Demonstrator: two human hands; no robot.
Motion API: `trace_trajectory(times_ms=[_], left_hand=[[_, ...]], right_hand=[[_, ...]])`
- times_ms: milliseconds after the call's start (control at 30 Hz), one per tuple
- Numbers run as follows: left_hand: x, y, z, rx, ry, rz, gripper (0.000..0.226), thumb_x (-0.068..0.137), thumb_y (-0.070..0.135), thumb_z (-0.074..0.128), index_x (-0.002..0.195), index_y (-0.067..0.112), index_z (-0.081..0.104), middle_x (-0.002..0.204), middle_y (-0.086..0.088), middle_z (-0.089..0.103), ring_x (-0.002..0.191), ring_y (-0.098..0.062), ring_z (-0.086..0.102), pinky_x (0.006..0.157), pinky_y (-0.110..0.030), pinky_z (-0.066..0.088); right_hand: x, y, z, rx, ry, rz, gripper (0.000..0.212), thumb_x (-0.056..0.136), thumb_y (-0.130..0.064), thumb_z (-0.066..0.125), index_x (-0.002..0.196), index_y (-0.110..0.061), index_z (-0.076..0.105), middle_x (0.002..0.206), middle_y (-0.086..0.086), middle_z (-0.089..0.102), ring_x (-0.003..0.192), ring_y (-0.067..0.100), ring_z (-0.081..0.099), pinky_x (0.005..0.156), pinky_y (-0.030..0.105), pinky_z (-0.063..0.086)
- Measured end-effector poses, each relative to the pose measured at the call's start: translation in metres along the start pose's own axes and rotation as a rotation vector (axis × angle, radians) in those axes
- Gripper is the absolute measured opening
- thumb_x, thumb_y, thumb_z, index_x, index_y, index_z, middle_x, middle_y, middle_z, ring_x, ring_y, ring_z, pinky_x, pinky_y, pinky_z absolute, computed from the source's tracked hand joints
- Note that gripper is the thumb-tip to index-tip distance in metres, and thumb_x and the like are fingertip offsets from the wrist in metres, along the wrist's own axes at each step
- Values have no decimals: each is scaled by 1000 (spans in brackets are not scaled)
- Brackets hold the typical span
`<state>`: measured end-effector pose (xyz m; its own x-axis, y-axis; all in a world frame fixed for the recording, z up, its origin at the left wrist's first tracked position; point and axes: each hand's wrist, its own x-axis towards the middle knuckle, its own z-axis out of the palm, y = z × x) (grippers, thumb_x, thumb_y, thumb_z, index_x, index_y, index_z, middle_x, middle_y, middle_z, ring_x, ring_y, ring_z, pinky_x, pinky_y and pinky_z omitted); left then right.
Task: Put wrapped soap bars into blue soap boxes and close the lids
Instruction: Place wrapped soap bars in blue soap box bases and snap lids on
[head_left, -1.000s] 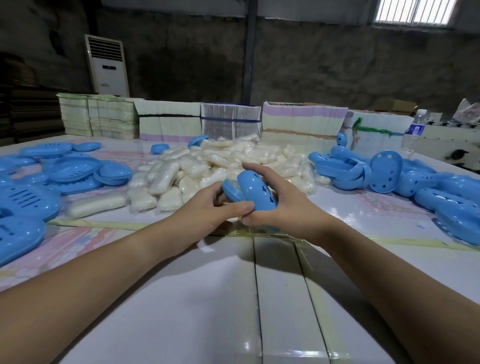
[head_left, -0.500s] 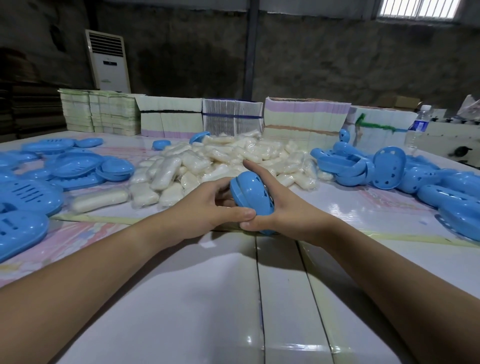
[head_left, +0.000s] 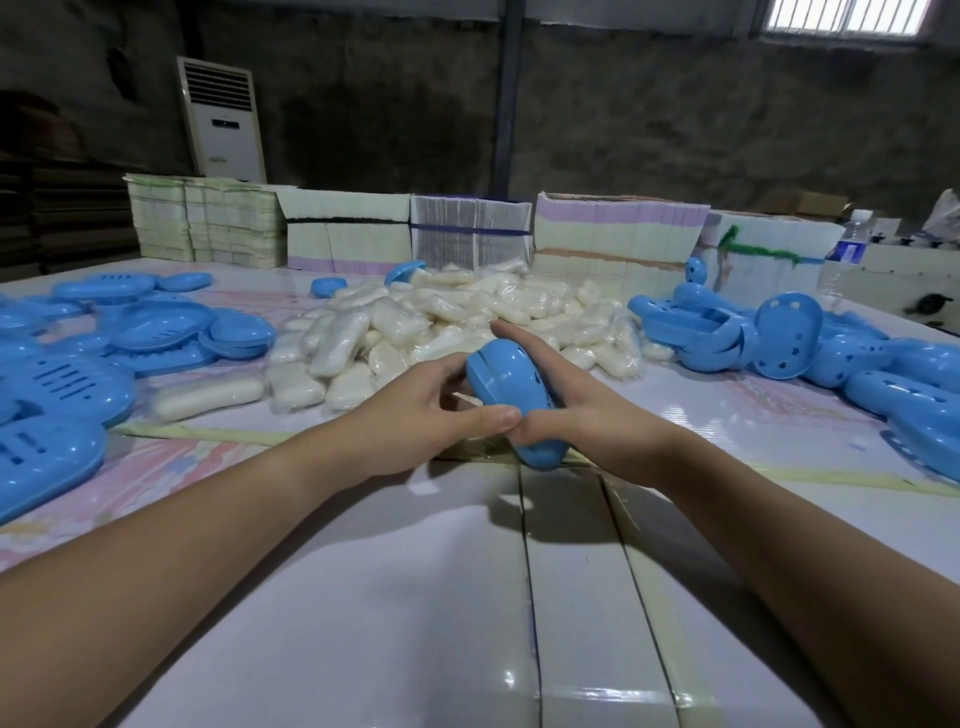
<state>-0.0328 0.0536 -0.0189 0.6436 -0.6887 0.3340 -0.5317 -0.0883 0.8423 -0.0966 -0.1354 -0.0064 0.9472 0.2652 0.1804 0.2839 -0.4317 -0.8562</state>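
While both forearms reach forward over a white table (head_left: 363, 597), the left hand (head_left: 415, 410) and right hand (head_left: 587, 421) together grasp a closed blue soap box (head_left: 511, 387), held on edge just above the tabletop. Behind it lies a heap of wrapped soap bars (head_left: 441, 322). Loose blue box halves (head_left: 779, 338) sit to either side.

One head-worn wide-angle view looks forward and down, close over both forearms, across the surface (head_left: 363, 597) toward the far wall.
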Motion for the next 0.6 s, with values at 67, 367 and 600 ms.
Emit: trace_trajectory(times_ms=[67, 367, 600], left_hand=[[0, 0, 0, 12, -7, 6, 53, 80, 38, 71, 128, 18, 61, 118, 7, 72, 107, -9, 68, 88, -18, 52], [-1, -1, 0, 68, -45, -8, 53, 88, 36, 73, 134, 18, 55, 126, -1, 67, 118, -23, 62, 103, -37, 51], [-5, 1, -1, 178, -51, 33, 65, 79, 57, 65, 134, 24, 53, 126, 0, 65, 118, -22, 60, 100, -51, 50]], right_hand=[[-1, -1, 0, 99, 26, 19, 88, 69, -15, 59, 149, -42, 30, 140, -7, 46, 115, 17, 59, 99, 36, 51], [-2, -5, -7, -11, 31, 17, 88, 67, -19, 61, 148, -41, 36, 142, -14, 48, 115, 4, 59, 95, 29, 52], [0, -4, -5, -36, 15, -9, 87, 68, -21, 57, 148, -42, 32, 136, -17, 47, 110, -7, 56, 83, 12, 50]])
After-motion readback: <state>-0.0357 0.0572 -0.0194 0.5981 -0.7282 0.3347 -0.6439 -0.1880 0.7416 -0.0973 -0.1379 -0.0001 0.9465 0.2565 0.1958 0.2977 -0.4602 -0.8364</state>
